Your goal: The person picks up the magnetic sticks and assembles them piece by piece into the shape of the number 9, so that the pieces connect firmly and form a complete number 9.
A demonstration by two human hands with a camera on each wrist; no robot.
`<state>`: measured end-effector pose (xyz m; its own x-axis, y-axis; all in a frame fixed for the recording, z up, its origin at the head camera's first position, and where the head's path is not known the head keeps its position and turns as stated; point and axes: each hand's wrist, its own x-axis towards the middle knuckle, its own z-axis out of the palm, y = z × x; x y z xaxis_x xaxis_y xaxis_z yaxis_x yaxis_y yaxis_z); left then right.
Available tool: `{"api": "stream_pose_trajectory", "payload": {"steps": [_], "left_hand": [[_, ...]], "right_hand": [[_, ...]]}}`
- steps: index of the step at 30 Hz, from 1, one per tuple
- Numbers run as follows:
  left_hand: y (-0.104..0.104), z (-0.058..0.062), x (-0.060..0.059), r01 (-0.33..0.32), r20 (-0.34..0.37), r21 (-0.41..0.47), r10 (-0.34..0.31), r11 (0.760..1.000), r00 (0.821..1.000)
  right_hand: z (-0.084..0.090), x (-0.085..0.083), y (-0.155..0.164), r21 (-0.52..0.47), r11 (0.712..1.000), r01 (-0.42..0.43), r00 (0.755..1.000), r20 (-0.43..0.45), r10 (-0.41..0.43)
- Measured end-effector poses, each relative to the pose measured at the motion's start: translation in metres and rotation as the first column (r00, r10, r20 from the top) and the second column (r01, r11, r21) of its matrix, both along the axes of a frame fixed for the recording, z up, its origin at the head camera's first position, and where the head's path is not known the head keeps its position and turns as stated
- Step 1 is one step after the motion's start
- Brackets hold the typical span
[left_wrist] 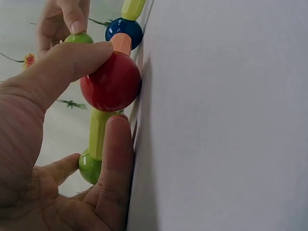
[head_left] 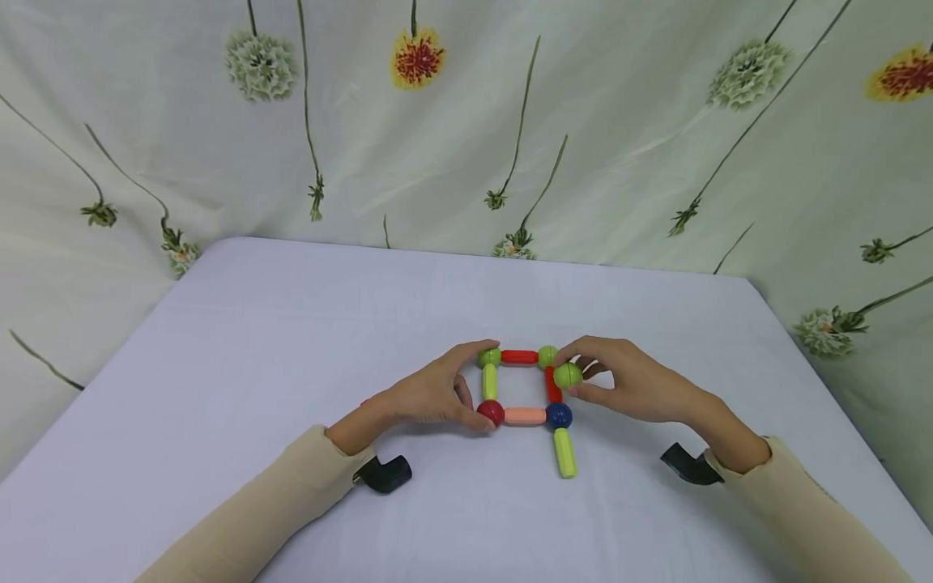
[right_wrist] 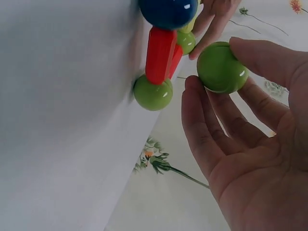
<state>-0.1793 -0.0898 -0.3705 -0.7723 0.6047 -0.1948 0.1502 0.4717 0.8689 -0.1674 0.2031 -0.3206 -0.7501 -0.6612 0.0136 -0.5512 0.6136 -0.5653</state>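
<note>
On the table lies a square of toy building sticks and balls. Its corners are a green ball (head_left: pixel 489 357), another green ball (head_left: pixel 547 356), a red ball (head_left: pixel 491 413) and a blue ball (head_left: pixel 559 415). Two red sticks, a salmon stick (head_left: pixel 525 416) and a yellow-green stick (head_left: pixel 490 381) form the sides. A second yellow-green stick (head_left: pixel 564 453) sticks out from the blue ball toward me. My left hand (head_left: pixel 433 393) holds the square's left side, thumb on the red ball, index finger at the far green ball. My right hand (head_left: pixel 641 380) pinches a loose green ball (right_wrist: pixel 222 67) above the right red stick (right_wrist: pixel 160 55).
The pale table (head_left: pixel 306 300) stretches around the square. Behind it hangs a flower-print cloth (head_left: pixel 452 146). A black wrist mount (head_left: pixel 386 474) is at the left sleeve and another black mount (head_left: pixel 691 465) at the right. Something small and red peeks out behind the left wrist.
</note>
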Motion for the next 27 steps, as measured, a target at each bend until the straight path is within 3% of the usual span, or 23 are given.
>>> {"api": "stream_pose_trajectory", "payload": {"steps": [10,15,27], "left_hand": [[0.001,0.001,-0.001,-0.005,0.011,-0.007,0.005,1.0,1.0],[0.001,0.001,-0.002,-0.033,0.034,-0.023,0.034,0.999,0.999],[0.001,-0.001,-0.002,-0.05,0.033,-0.028,0.051,0.998,0.998]], "right_hand": [[-0.005,0.039,0.006,-0.008,0.996,-0.085,0.99,0.114,0.086],[-0.007,0.056,0.004,0.034,0.995,-0.098,0.98,0.175,0.091],[-0.019,0.066,-0.003,0.063,0.985,-0.162,0.967,0.207,0.146]]}}
